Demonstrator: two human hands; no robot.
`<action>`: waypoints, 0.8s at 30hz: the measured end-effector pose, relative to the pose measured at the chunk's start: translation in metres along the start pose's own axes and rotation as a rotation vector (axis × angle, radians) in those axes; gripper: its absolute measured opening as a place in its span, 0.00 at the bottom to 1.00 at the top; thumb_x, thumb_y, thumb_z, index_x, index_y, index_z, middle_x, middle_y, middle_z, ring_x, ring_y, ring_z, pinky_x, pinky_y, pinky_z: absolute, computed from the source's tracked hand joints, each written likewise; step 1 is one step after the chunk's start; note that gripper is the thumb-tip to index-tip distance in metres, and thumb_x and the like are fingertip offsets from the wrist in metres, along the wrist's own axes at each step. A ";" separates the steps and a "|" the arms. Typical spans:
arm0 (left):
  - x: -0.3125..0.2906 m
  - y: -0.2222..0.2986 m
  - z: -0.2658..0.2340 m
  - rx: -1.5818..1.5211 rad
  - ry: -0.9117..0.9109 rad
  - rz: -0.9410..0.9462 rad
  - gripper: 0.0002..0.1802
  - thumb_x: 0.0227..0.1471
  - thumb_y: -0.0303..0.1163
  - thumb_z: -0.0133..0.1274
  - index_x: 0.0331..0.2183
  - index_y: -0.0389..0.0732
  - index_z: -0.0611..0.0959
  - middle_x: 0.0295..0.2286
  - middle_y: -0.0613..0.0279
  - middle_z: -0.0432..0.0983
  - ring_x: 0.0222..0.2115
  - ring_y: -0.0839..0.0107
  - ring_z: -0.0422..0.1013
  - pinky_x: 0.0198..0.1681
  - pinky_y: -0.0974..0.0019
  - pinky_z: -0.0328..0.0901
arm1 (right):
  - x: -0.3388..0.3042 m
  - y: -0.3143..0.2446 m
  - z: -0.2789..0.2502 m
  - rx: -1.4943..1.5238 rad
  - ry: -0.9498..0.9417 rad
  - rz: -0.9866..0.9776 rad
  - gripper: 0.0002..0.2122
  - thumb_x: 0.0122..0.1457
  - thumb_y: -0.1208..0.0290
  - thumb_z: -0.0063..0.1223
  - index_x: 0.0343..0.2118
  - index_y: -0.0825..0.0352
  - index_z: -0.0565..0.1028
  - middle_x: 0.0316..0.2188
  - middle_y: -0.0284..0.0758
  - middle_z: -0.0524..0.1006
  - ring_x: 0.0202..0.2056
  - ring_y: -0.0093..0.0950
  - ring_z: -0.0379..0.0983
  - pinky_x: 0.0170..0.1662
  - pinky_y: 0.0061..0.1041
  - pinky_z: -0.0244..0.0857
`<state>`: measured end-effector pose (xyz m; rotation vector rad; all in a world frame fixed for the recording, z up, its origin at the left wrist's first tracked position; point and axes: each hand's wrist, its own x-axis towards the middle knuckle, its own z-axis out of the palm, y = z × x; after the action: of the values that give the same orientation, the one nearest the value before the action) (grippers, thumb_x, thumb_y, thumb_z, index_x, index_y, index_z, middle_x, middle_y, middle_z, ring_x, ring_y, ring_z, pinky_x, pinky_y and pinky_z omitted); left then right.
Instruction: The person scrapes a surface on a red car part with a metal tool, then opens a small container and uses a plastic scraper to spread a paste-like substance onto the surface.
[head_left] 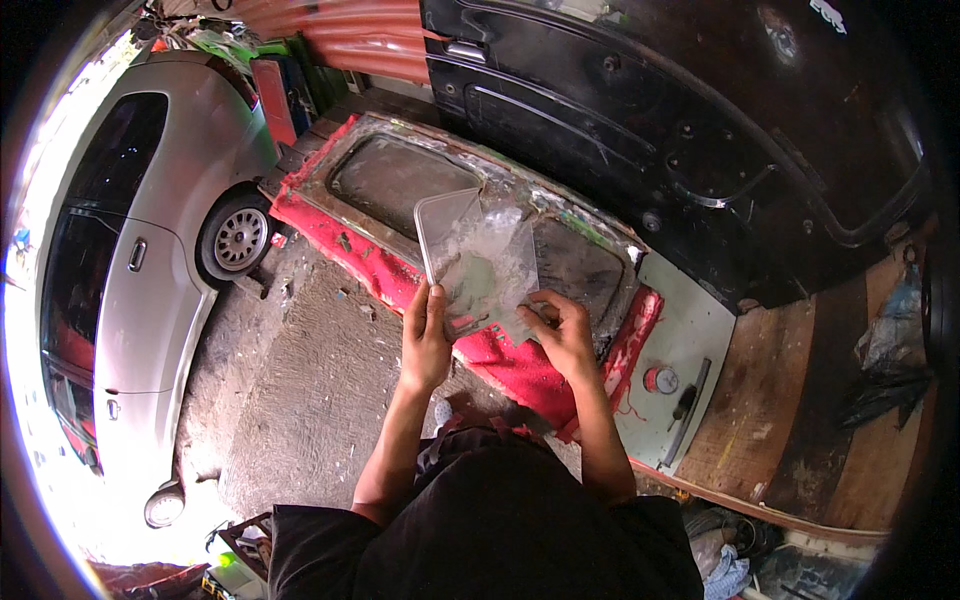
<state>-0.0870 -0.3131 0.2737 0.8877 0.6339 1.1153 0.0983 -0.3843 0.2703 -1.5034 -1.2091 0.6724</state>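
Note:
My left hand point(428, 338) grips the lower left edge of a clear plastic sheet point(440, 225) with a pale raised rim. Grey-green paste point(470, 280) is smeared over the middle of the sheet. At the sheet's lower right, my right hand point(563, 335) is closed, thumb against fingers, on a thin flat grey piece point(518, 328) touching the paste area. Fingers partly hide that piece, so its exact kind is unclear. Beneath both hands lies a worn metal vehicle panel point(375, 232) with recessed sections, resting on red cloth point(355, 262).
A silver car point(150, 250) stands at the left on rough concrete floor point(300, 400). One large black vehicle panel point(600, 130) rises behind the bench. On a pale board point(650, 440) at the right are a small red-labelled can point(660, 379) and a long dark tool point(688, 410).

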 end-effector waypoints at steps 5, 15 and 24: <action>0.002 -0.011 0.001 0.107 0.021 0.023 0.23 0.68 0.39 0.36 0.57 0.34 0.68 0.47 0.58 0.73 0.44 0.74 0.72 0.40 0.72 0.71 | -0.004 -0.015 0.013 0.046 -0.044 0.060 0.06 0.56 0.75 0.61 0.34 0.70 0.76 0.18 0.25 0.73 0.21 0.11 0.64 0.24 0.16 0.56; -0.001 -0.014 0.009 -0.105 0.079 -0.079 0.22 0.67 0.37 0.38 0.54 0.31 0.68 0.48 0.51 0.72 0.47 0.63 0.73 0.46 0.61 0.73 | 0.004 -0.021 0.000 0.466 0.038 0.287 0.05 0.58 0.73 0.60 0.35 0.66 0.77 0.22 0.23 0.76 0.24 0.10 0.65 0.26 0.15 0.57; -0.003 -0.015 0.013 -0.245 0.055 -0.117 0.22 0.67 0.35 0.36 0.55 0.29 0.67 0.49 0.47 0.71 0.48 0.59 0.72 0.49 0.56 0.72 | -0.003 -0.030 0.007 -0.596 0.118 -0.548 0.07 0.48 0.76 0.62 0.32 0.62 0.79 0.30 0.31 0.80 0.27 0.35 0.74 0.33 0.29 0.70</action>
<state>-0.0703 -0.3218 0.2678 0.6038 0.5727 1.0883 0.0808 -0.3858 0.2954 -1.5393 -1.7237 -0.1620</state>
